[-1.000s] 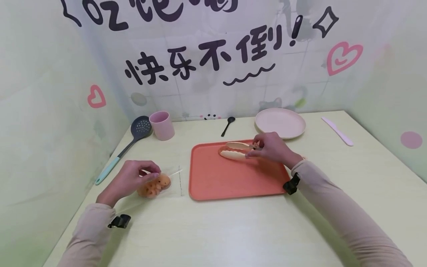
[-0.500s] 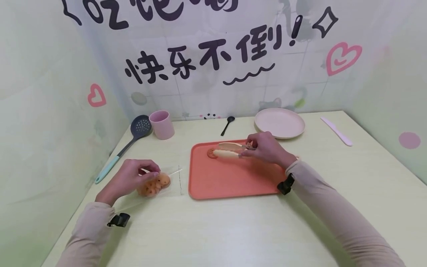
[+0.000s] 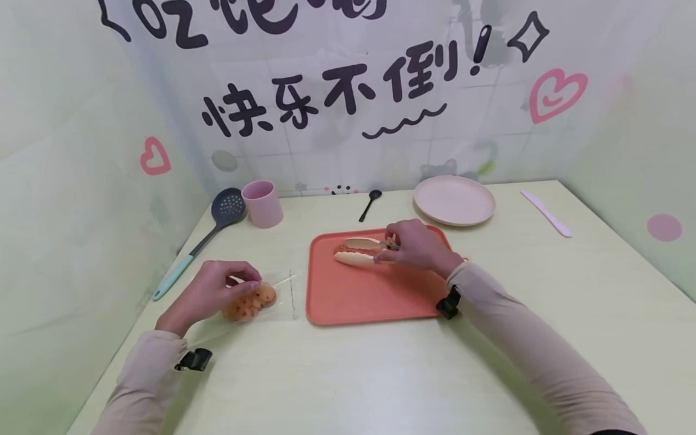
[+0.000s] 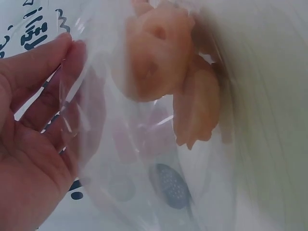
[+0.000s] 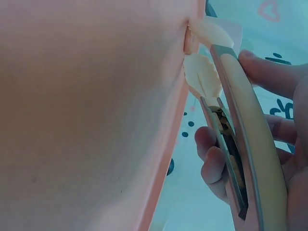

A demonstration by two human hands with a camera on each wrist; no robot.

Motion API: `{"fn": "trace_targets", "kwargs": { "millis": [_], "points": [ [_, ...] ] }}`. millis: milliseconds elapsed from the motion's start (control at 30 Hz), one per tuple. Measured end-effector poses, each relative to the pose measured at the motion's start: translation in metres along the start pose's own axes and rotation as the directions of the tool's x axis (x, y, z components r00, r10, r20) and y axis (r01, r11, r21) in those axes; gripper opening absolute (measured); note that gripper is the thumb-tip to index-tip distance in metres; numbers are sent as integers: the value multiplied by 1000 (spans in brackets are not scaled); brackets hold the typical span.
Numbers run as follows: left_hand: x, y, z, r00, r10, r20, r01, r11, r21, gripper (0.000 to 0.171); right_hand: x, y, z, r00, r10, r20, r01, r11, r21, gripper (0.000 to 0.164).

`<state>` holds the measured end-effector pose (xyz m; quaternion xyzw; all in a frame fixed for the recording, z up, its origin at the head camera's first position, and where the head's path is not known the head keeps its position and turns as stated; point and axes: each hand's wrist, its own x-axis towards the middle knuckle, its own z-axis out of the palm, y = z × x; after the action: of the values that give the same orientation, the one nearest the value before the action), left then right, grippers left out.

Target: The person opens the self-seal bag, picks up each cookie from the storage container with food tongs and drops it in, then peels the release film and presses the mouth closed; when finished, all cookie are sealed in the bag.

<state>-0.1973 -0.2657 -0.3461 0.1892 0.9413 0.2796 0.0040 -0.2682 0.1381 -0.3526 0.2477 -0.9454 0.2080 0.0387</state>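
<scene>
Gripping tongs (image 5: 262, 154) over the orange tray (image 3: 359, 296), a person's right hand (image 3: 417, 244) holds the pale tips (image 3: 353, 258) apart, close by a small round piece (image 3: 340, 248) on the tray's far half; whether they touch it cannot be told. Left of the tray, the left hand (image 3: 217, 291) pinches a clear bag (image 3: 284, 310) with orange pieces (image 4: 159, 53) inside. A pink cup (image 3: 263, 206), a black spoon (image 3: 371, 205) and a pink plate (image 3: 455, 200) line the table's back (image 3: 315, 206).
</scene>
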Motion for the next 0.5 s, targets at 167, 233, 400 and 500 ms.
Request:
{"fn": "trace_targets", "kwargs": {
  "millis": [167,233,400,500],
  "points": [
    [0,-1,0,1000,4,-6,-4,1000,3,8,-2,-3,0,1000,-3,-5,3,1000,14,39],
    [0,-1,0,1000,2,-7,-2,1000,1,8,-3,-5,0,1000,-8,-7,8,1000,29,39],
    [0,0,-1,1000,-10,-6,10,1000,2,8,-5,-14,0,999,-33,21,31,995,95,35],
    [0,0,-1,1000,-16,-8,16,1000,5,9,-4,-22,1,997,-76,33,72,993,96,32]
  ]
}}
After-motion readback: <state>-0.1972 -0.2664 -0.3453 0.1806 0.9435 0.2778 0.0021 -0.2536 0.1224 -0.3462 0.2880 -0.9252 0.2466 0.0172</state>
